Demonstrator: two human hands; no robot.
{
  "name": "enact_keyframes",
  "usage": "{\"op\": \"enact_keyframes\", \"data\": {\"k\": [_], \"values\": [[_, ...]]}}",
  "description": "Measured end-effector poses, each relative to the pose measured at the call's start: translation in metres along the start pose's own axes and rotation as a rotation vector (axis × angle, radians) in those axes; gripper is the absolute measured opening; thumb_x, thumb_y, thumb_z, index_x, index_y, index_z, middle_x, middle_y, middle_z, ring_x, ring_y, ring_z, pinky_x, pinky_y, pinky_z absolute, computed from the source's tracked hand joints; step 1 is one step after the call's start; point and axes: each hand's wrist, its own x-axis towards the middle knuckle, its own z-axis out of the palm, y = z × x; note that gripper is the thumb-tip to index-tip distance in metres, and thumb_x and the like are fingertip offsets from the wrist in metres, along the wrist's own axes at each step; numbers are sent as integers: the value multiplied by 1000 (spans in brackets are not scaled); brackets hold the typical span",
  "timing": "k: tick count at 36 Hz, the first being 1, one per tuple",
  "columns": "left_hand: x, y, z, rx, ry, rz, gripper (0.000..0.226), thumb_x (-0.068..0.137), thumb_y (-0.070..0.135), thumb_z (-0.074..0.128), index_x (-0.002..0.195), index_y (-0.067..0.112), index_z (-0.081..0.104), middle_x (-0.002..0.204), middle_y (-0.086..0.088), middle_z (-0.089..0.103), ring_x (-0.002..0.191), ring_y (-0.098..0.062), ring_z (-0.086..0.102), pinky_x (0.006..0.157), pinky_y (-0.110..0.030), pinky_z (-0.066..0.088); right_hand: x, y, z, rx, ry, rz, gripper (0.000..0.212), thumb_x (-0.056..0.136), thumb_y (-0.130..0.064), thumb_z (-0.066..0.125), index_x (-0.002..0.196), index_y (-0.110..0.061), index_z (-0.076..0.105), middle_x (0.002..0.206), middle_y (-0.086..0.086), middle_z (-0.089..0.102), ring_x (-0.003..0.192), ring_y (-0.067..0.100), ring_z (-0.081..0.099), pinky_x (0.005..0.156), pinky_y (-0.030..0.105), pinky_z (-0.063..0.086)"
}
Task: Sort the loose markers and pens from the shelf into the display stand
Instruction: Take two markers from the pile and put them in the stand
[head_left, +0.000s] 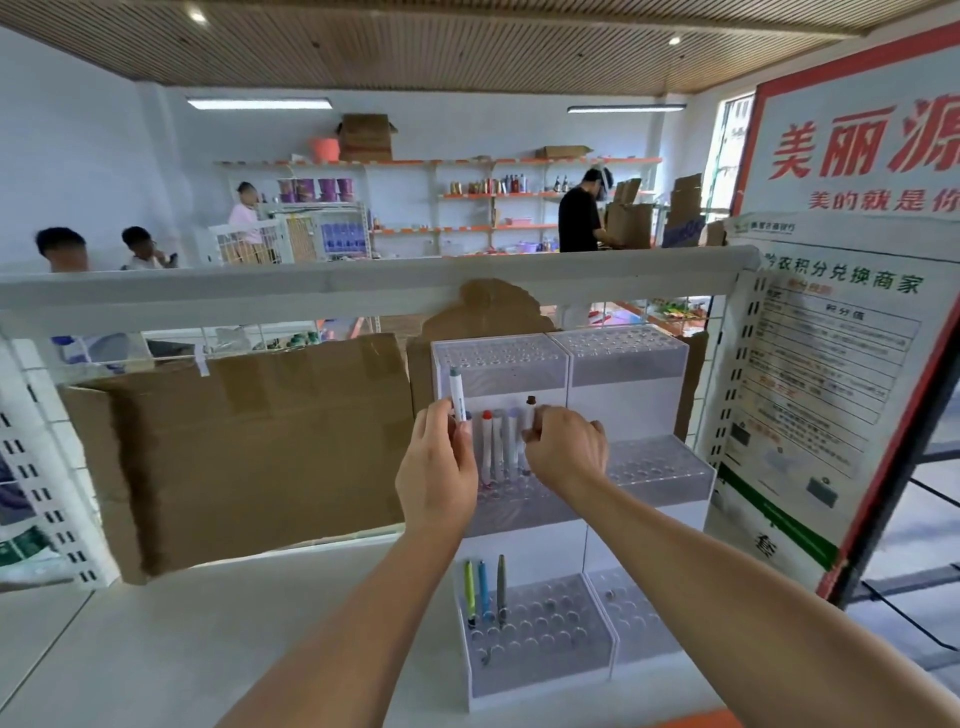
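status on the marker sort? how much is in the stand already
Done: three pens stand in the bottom tier, a few markers in the middle tier of the display stand. In hand: left hand holds a green-capped marker; right hand seats a brown-capped one. Most holes remain empty.

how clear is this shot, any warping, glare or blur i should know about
Head view: wide-angle warp bows the white shelf rail and tilts the poster at the right edge; ceiling lights blow out to white; people at the back are soft; the left hand, right hand and the markers in the display stand are fairly sharp, evenly lit.
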Motion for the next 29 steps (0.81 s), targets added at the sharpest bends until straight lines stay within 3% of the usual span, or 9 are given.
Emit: {"op": "enact_keyframes", "data": {"k": [7,10,12,14,16,20,22,24,29], "values": [[2,0,2,9,-7,-7,26,96,17,50,121,9,54,109,-5,60,81,-9,47,67,-22,41,-4,2,8,-83,2,-51,20,87,-6,50,90,-25,56,80,-6,52,73,16,47,97,34,36],[0,3,2,6,-25,-7,28,96,18,50,122,9,53,110,-5,59,82,-8,47,68,-21,41,-2,3,5,-58,-39,-32,13,93,-12,52,95,-24,56,80,-6,56,73,16,50,99,36,37],[0,5,2,2,-28,6,28,96,18,50,122,10,53,110,-5,59,82,-9,47,68,-21,41,-3,7,3,-29,-14,-31,4,94,-27,56,94,-23,53,85,-5,60,74,16,53,93,35,41],[-1,7,3,-5,-30,21,28,96,19,50,122,10,53,110,-5,59,82,-10,50,68,-22,43,-5,10,-1,62,89,-44,18,94,-39,54,92,-21,51,81,-7,57,73,15,54,77,30,46],[-2,9,5,-21,-34,58,28,95,18,51,122,9,54,109,-4,60,85,-16,56,69,-28,47,-6,6,-9,249,185,-94,22,94,-40,51,84,-20,50,71,-8,53,67,13,52,61,26,44],[-4,14,14,-43,-42,153,23,98,19,46,117,11,56,101,-1,58,76,-22,58,58,-30,41,-8,-18,-26,522,145,-270,15,92,-31,59,86,-18,60,71,-9,57,64,7,53,61,25,46],[-5,17,17,-48,-44,152,22,98,21,45,116,12,55,99,0,57,75,-22,57,57,-30,40,-9,-25,-32,567,143,-311,14,91,-23,62,88,-10,65,70,-1,61,65,15,57,63,28,47],[-5,21,17,-56,-26,147,23,99,23,45,118,15,56,101,2,58,78,-18,57,57,-26,39,-8,-24,-37,581,192,-302,19,92,-20,59,78,-7,61,64,4,59,58,18,53,58,30,44],[0,9,3,-43,51,130,25,98,25,44,115,13,59,104,-1,58,82,-13,54,55,-19,37,9,4,-49,666,359,-129,13,97,-23,52,88,-14,56,73,6,61,71,31,63,66,49,54]]}}
